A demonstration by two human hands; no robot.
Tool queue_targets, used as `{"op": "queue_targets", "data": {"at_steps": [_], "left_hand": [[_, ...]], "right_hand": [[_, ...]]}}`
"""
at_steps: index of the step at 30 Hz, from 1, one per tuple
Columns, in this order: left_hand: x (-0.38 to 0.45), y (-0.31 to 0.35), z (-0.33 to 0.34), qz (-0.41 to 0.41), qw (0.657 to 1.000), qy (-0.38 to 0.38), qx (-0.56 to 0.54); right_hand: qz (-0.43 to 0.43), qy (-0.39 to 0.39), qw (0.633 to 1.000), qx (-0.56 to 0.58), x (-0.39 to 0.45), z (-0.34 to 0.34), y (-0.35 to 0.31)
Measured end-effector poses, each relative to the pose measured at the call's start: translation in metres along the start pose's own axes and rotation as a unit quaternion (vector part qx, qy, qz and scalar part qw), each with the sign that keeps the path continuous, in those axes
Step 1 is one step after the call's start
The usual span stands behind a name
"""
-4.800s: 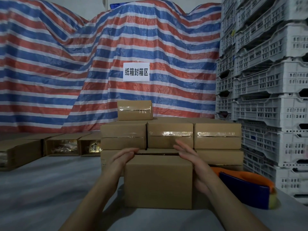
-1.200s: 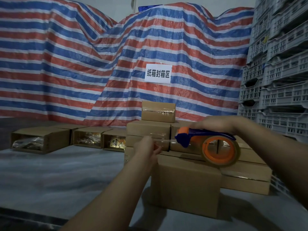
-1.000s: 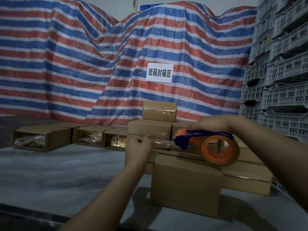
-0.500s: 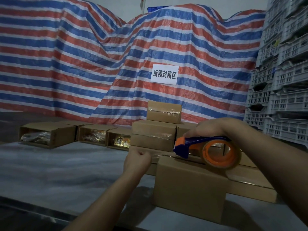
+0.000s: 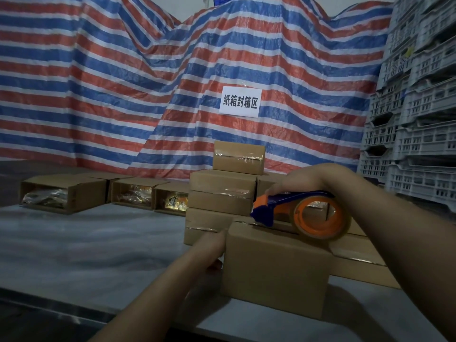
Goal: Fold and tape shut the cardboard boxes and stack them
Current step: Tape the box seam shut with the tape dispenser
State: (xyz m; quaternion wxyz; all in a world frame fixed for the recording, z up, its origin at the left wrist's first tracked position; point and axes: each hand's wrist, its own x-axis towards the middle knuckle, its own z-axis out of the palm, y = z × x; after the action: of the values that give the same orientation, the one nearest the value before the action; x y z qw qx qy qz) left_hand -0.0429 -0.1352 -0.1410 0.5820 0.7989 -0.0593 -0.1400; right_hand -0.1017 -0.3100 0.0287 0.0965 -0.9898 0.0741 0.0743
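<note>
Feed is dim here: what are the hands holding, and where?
Right hand grips the tape dispenser by its top handle. Left hand holds nothing, pressing the front box's left end.

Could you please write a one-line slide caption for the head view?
Right hand runs a tape dispenser over a box as the left hand presses its side.

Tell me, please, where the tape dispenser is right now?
In the head view, right of centre: the tape dispenser is gripped by the right hand over the top of the nearest box.
</note>
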Motion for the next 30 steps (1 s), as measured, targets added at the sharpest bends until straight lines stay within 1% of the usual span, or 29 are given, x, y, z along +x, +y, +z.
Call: {"op": "queue_targets", "data": {"at_steps": [3,4,5,7,9,11,13,16,20,23,26,30], "left_hand": [[0.001,-0.011,-0.004,0.004,0.999,-0.049,0.004],[0.002,-0.015,-0.005,0.008,0.999,-0.05,0.011],[0.003,-0.016,-0.006,0.016,0.999,-0.035,0.025],[0.008,-0.013,-0.009,0.047,0.998,0.018,0.033],[0.011,0.0,-0.013,0.087,0.995,0.057,-0.005],[0.009,0.017,-0.015,0.116,0.992,0.048,-0.027],[0.007,0.029,-0.013,0.13,0.991,0.009,0.008],[0.005,0.034,-0.009,0.103,0.993,-0.05,0.031],[0.003,0.027,-0.013,0.029,0.994,-0.109,-0.016],[0.003,0.024,-0.013,0.019,0.992,-0.119,-0.026],[0.002,0.025,-0.014,0.024,0.993,-0.117,-0.007],[0.002,0.025,-0.013,0.032,0.99,-0.131,0.025]], "right_hand": [[0.005,0.009,1.0,-0.002,0.001,0.0,0.001],[0.003,0.011,1.0,-0.005,0.0,0.0,0.001],[0.002,0.013,1.0,-0.006,0.0,-0.001,0.0],[-0.004,0.009,1.0,-0.013,0.0,0.0,-0.001],[-0.023,0.007,0.999,-0.032,0.0,0.0,-0.002],[-0.037,0.005,0.999,-0.04,0.001,0.0,-0.002],[-0.045,-0.001,0.998,-0.05,0.003,0.0,0.0],[-0.032,-0.006,0.999,-0.035,0.006,0.0,0.001],[-0.026,-0.004,0.999,-0.021,0.009,0.0,0.003],[-0.002,0.002,1.0,-0.015,0.008,-0.001,0.003],[0.022,0.008,1.0,-0.008,0.002,-0.005,0.006],[0.011,0.013,1.0,-0.022,-0.003,-0.009,0.011]]}}
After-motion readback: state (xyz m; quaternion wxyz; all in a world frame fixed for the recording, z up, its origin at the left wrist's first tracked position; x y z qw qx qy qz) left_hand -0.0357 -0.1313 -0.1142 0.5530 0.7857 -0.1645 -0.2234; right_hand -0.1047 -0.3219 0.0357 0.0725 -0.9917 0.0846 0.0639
